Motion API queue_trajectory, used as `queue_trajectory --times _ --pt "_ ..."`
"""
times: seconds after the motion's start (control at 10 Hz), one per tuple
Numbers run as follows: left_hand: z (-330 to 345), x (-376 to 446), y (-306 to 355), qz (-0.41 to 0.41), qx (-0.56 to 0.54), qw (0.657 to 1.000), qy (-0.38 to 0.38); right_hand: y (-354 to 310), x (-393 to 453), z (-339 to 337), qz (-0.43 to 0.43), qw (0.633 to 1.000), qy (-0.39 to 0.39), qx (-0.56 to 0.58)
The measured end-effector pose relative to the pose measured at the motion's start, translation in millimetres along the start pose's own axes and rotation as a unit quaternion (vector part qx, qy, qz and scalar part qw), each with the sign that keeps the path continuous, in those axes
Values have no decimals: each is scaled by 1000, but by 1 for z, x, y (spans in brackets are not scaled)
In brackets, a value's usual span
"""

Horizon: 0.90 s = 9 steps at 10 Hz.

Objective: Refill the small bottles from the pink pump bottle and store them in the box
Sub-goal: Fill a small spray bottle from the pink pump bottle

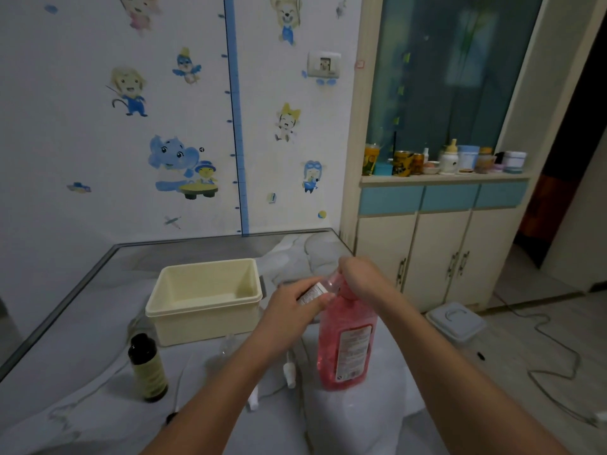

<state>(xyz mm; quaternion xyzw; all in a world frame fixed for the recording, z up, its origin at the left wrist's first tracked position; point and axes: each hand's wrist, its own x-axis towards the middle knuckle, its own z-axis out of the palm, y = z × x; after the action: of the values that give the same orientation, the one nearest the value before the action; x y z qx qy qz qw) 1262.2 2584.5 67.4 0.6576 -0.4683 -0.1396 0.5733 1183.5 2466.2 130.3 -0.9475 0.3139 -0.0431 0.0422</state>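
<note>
The pink pump bottle (346,343) stands upright on the glass-topped table (82,323), right of centre. My right hand (359,274) rests curled on top of its pump head. My left hand (292,307) grips a small clear bottle (320,289) with a white label, tilted, its mouth up against the pump's spout. The cream box (203,300) stands open to the left, nothing visible inside. A dark small bottle (147,369) stands at the front left. A clear small bottle (228,348) stands just in front of the box, partly hidden by my left forearm.
A small white spray cap (289,372) and thin white cables lie on the table near my left forearm. To the right stands a cabinet (437,254) with several jars on its shelf. A white lidded container (456,320) and cords lie on the floor.
</note>
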Motion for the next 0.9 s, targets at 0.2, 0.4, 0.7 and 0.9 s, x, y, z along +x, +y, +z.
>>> queue_trajectory --times 0.2,0.4,0.7,0.9 --pt "-6 7 7 3 14 1000 -3 4 4 -12 -16 999 -4 37" --pt "-7 7 6 11 19 1000 -5 2 6 -9 -8 1000 1 -11" --pt "-5 6 7 -4 2 1000 -11 8 -5 -6 8 990 8 139" --pt "-9 6 8 -5 -8 1000 -15 8 3 -10 16 978 -7 208"
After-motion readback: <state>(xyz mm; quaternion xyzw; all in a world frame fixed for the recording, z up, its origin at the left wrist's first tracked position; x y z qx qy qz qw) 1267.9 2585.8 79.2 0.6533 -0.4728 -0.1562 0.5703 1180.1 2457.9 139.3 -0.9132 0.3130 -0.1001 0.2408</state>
